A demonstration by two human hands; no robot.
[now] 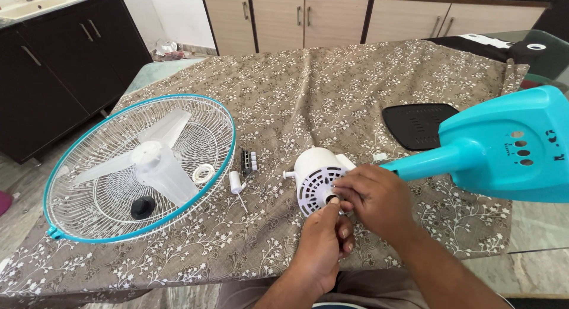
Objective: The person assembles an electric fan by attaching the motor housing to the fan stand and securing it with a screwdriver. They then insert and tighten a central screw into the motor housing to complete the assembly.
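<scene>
Both hands, left hand [323,241] and right hand [370,196], pinch the white motor housing's [317,178] near face.

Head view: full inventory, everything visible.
fan motor housing: 1, white, table centre, both hands on it
fan base and neck: 1, turquoise, right
fan guard: 1, white wire with turquoise rim, left, lying flat
fan blade: 1, translucent white, inside guard
round nut: 1, black, inside guard
ring: 1, white, inside guard by its right rim
small parts: a few, white and dark, between guard and housing
vented cover: 1, black, behind neck
tablecloth: 1, brown floral
left hand: fingers at housing front
right hand: on housing
</scene>
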